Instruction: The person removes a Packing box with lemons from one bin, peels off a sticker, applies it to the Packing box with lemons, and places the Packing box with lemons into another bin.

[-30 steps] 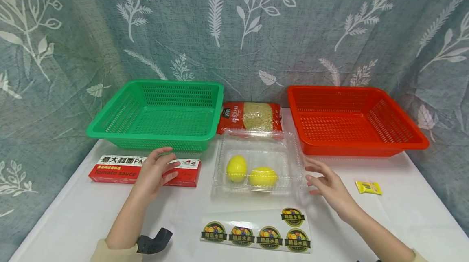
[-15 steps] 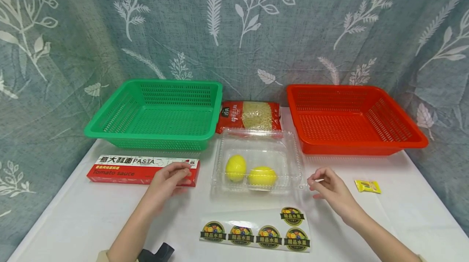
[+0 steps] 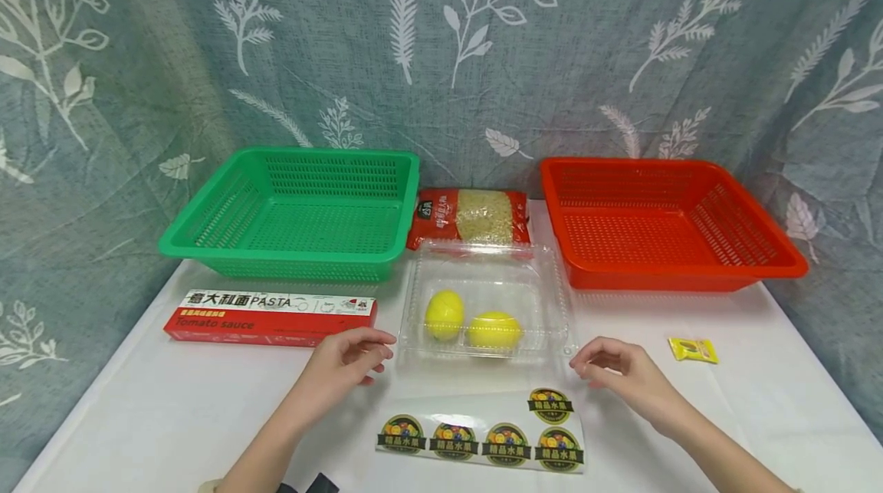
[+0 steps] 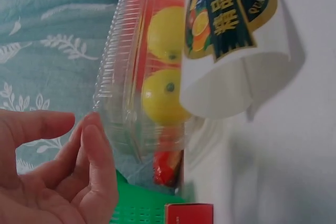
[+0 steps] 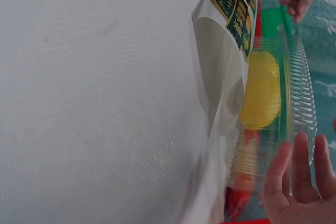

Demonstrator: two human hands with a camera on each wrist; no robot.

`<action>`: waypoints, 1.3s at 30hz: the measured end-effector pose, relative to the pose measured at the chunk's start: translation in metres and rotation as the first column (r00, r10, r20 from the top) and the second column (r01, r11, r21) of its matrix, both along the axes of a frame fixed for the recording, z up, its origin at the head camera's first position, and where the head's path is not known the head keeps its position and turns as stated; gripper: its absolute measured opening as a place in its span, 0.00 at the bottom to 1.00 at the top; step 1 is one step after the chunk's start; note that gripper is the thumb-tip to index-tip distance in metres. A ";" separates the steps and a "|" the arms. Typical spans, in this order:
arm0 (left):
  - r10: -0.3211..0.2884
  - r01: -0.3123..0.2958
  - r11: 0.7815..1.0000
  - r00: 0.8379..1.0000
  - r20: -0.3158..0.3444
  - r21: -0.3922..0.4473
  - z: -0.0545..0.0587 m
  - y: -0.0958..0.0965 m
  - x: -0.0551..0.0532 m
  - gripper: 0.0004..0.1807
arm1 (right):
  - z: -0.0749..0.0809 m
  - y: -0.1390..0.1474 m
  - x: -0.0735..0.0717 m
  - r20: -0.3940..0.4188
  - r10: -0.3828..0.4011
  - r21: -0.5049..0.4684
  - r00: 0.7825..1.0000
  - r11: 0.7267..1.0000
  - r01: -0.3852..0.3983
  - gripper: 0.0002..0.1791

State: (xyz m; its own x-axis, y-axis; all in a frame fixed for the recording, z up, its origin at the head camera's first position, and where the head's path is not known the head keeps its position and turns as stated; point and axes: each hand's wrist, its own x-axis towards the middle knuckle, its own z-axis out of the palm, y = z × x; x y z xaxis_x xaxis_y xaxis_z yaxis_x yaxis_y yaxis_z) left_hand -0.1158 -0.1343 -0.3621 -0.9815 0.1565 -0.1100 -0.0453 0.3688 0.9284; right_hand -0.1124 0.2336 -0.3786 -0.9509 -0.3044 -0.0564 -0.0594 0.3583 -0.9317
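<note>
Two yellow lemons (image 3: 444,315) lie inside a clear plastic clamshell box (image 3: 545,290) at the middle of the table. My left hand (image 3: 352,359) hovers by the box's front left corner with bent fingers and nothing in them. Off the front right corner is my right hand (image 3: 621,378), fingers loosely bent and also holding nothing. A sheet of round fruit stickers (image 3: 483,432) lies in front of the box, between both hands; the left wrist view shows its end (image 4: 231,85) curling up.
A green basket (image 3: 290,257) stands back left, a red basket (image 3: 676,278) back right. Between them lies a red pasta bag (image 3: 441,217) behind the box. A red pasta carton (image 3: 255,324) is at left, a small yellow packet (image 3: 693,350) at right.
My left hand has come right and nearer, from over the pasta carton to the front left of the box. My right hand has shifted slightly nearer, its fingers more bent.
</note>
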 end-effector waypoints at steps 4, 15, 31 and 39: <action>-0.094 0.091 0.994 0.994 -0.054 -0.059 -0.005 0.001 0.001 0.10 | 0.000 0.002 0.002 0.018 0.067 0.011 0.998 0.998 -0.067 0.12; -0.322 0.265 0.905 0.938 -0.127 -0.333 -0.009 0.020 0.010 0.09 | -0.007 0.000 0.000 0.087 0.205 0.094 0.975 0.972 -0.213 0.18; -0.534 0.406 0.765 0.834 -0.140 -0.500 -0.014 0.044 0.011 0.14 | -0.010 -0.006 -0.004 0.141 0.231 0.185 0.963 0.949 -0.255 0.21; -0.593 0.438 0.697 0.797 -0.113 -0.568 -0.012 0.060 0.010 0.14 | -0.013 -0.008 -0.007 0.096 0.274 0.232 0.957 0.929 -0.289 0.23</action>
